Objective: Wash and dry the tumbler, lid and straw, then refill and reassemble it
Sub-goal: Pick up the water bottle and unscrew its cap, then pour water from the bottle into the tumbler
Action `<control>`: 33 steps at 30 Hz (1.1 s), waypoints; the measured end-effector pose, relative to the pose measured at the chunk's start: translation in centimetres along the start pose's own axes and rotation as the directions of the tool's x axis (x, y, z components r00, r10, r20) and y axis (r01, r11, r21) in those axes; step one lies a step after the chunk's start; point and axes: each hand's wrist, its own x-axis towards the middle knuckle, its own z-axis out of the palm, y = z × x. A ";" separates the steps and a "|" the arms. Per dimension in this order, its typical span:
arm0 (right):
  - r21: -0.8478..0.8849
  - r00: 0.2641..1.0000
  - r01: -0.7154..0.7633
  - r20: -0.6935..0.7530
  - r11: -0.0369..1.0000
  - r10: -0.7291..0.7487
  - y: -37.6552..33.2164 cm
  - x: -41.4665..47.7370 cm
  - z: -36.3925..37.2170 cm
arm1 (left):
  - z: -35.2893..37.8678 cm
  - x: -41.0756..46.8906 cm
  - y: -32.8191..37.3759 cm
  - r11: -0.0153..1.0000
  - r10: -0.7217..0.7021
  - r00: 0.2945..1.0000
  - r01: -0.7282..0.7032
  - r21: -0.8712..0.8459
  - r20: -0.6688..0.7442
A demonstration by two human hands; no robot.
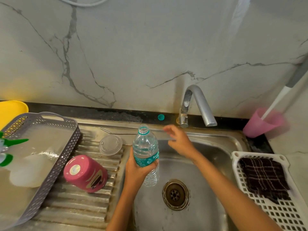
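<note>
A pink tumbler [85, 173] stands upside down on the ribbed draining board. Behind it lies a clear plastic lid [110, 144], and past that a bent metal straw [116, 132]. My left hand [138, 169] grips an uncapped clear water bottle [146, 152] upright over the sink's left edge. Its teal cap [161, 117] sits on the black ledge by the wall. My right hand [179, 142] hovers over the basin with loose fingers, between the bottle's mouth and the tap, holding nothing.
A steel tap [196, 105] arches over the sink basin [205, 165] with its drain [175, 194]. A grey perforated tray [55, 160] lies at left, a white basket [283, 214] with a dark checked cloth [265, 177] at right. A pink cup [260, 125] holds a white stick.
</note>
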 end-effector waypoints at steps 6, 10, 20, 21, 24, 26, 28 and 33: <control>0.098 0.967 -0.082 0.251 0.992 0.055 -0.1 -9.6 3.3 | 0.6 -0.7 2.3 0.996 0.049 0.995 -0.055 0.065 0.091; 0.247 0.994 -0.074 -0.064 0.966 0.093 -2.0 -10.8 5.4 | 1.9 -1.9 3.7 0.991 0.079 0.990 -0.091 0.099 0.119; 0.213 0.957 -0.003 -0.281 0.977 0.064 -2.3 -13.7 4.3 | 3.2 -5.4 5.7 0.991 0.089 0.957 -0.113 0.072 0.274; 0.218 0.956 0.003 -0.288 0.976 0.061 -2.3 -13.9 4.3 | 3.0 -5.6 5.9 0.992 0.076 0.943 -0.103 0.068 0.323; 0.227 0.957 0.007 -0.285 0.974 0.059 -2.5 -14.8 4.2 | 1.4 -6.4 6.5 0.981 0.046 0.895 -0.124 0.149 0.444; 0.263 0.965 0.007 -0.256 0.965 0.062 -2.3 -15.4 4.3 | -0.5 -6.9 6.6 0.932 0.056 0.886 -0.211 0.294 0.460; 0.281 0.967 0.005 -0.244 0.960 0.066 -2.1 -16.0 4.5 | -3.4 -7.1 6.5 0.793 0.105 0.897 -0.337 0.508 0.430; 0.294 0.965 -0.011 -0.247 0.956 0.087 -2.5 -16.9 5.3 | -11.9 -5.7 6.6 0.058 0.365 0.792 -0.544 0.837 0.490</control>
